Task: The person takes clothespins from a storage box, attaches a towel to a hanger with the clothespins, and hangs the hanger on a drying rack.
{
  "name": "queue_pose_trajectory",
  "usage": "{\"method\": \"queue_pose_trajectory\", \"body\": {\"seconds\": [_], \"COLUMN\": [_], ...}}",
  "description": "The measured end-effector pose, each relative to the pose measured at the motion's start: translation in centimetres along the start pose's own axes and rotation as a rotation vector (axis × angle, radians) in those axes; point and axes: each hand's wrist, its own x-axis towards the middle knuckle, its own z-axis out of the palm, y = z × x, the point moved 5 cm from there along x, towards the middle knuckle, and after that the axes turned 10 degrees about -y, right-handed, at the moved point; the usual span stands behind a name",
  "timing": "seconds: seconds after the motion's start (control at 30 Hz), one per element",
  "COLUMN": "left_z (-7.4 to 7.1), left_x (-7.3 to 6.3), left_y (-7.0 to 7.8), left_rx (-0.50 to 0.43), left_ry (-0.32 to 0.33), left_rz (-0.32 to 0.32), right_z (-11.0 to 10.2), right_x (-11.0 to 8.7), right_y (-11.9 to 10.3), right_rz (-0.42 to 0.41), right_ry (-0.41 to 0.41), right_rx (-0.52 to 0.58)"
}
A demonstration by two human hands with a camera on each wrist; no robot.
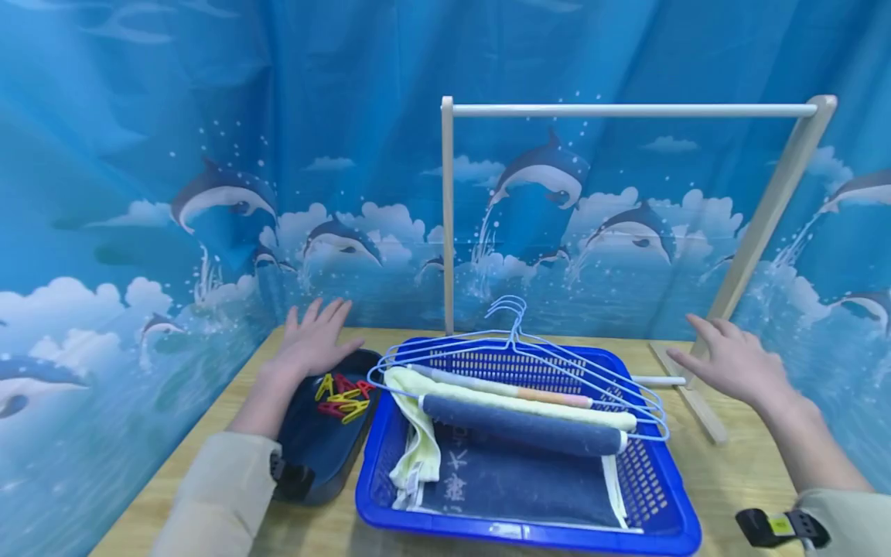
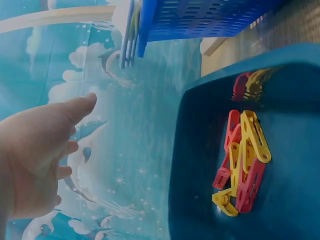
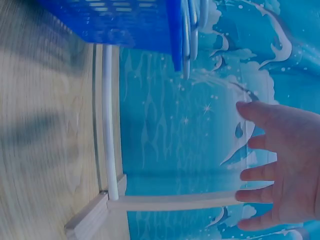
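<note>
My left hand point(image 1: 315, 342) is held above the far end of a dark tray point(image 1: 316, 464), fingers spread, holding nothing. Red and yellow clothespins point(image 2: 245, 155) lie in that tray. On the right, my right hand point(image 1: 741, 362) hovers with spread fingers near the rack's right post, also holding nothing. Between the hands stands a blue plastic basket point(image 1: 529, 534). Across its top lie several light blue hangers point(image 1: 515, 333) with towels folded over them: a pale yellow towel point(image 1: 414, 441), a dark blue towel point(image 1: 515, 425) in front, and a multicoloured one point(image 1: 550, 395) behind.
A wooden drying rack point(image 1: 448, 224) with a white top rod point(image 1: 626, 111) stands behind the basket. Its right foot point(image 1: 696, 406) rests on the wooden table point(image 1: 209, 456). A blue dolphin-print curtain point(image 1: 390, 155) hangs at the back and left.
</note>
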Motion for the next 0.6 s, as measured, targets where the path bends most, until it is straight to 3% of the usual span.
{"method": "queue_pose_trajectory", "body": {"seconds": [0.43, 0.6], "left_z": [-2.3, -2.6], "left_x": [-2.2, -3.1], "left_y": [1.8, 3.2], "left_rx": [-0.046, -0.052], "left_ry": [-0.013, -0.043], "left_rz": [0.056, 0.11], "right_z": [-1.0, -1.6], "right_x": [-0.6, -1.1], "right_y": [-3.6, -5.7], "right_rz": [-0.092, -0.134], "right_ry": [-0.048, -0.044], "right_rx": [-0.038, -0.041]}}
